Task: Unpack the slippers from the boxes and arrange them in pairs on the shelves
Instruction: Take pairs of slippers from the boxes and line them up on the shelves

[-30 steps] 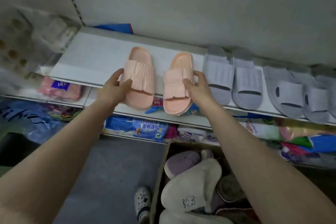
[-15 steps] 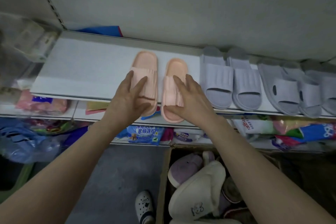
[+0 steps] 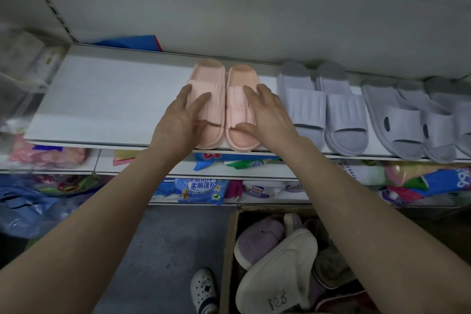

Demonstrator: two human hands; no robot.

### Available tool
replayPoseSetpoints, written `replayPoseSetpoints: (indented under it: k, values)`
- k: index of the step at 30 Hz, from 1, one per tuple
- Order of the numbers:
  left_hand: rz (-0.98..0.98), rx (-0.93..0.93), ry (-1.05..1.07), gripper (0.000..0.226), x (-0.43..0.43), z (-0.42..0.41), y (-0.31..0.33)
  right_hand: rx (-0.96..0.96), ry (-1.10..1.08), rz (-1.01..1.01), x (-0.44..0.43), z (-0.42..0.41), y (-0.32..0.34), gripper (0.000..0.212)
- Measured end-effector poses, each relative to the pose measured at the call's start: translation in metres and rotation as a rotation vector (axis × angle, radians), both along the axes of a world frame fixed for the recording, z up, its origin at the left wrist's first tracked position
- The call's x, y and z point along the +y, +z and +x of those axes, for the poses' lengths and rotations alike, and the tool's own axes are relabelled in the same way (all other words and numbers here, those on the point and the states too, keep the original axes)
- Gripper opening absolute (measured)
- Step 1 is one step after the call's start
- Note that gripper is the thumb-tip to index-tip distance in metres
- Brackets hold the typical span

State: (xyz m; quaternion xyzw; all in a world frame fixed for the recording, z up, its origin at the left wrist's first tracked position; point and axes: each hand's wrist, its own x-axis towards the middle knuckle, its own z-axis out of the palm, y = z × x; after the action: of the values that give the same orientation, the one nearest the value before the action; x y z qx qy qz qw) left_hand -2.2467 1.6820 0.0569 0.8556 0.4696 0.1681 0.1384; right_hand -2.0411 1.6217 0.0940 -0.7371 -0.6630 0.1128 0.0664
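Two pink slide slippers lie side by side on the white shelf (image 3: 107, 99), toes toward me. My left hand (image 3: 182, 120) rests with straight fingers on the strap of the left pink slipper (image 3: 212, 89). Over the right pink slipper (image 3: 238, 94) lies my right hand (image 3: 265, 115), fingers spread flat, thumb at its toe opening. To their right stand a grey pair (image 3: 323, 112) and more grey slippers (image 3: 407, 122). A cardboard box (image 3: 228, 250) on the floor holds a purple fuzzy slipper (image 3: 257, 237) and a cream slipper (image 3: 277, 273).
The shelf stretch left of the pink pair is bare white board. Lower shelves carry packaged goods, among them a blue packet (image 3: 201, 190). A blue plastic bag (image 3: 28, 206) sits at the lower left. My white clog (image 3: 205, 290) stands on the grey floor beside the box.
The pink slippers went from held at the shelf edge to lying flat further back, pushed together. My hands opened from gripping their sides to lying flat on top.
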Motion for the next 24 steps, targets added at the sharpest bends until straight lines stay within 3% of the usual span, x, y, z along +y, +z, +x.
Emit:
replayPoseSetpoints:
  k: [5, 12, 17, 24]
  values:
    - [0.009, 0.061, -0.005, 0.056, -0.001, -0.002, 0.004, -0.022, 0.018, -0.015, -0.002, 0.0, 0.004, 0.086]
    - [0.104, 0.087, -0.153, 0.048, -0.031, -0.005, 0.034, -0.127, 0.098, 0.048, -0.043, 0.009, 0.022, 0.065]
    - [0.149, 0.09, -0.292, 0.043, -0.088, 0.007, 0.065, -0.156, 0.136, 0.092, -0.115, 0.025, 0.034, 0.053]
    - [0.222, 0.064, -0.42, 0.035, -0.205, 0.055, 0.077, -0.192, 0.097, 0.15, -0.265, 0.072, 0.037, 0.052]
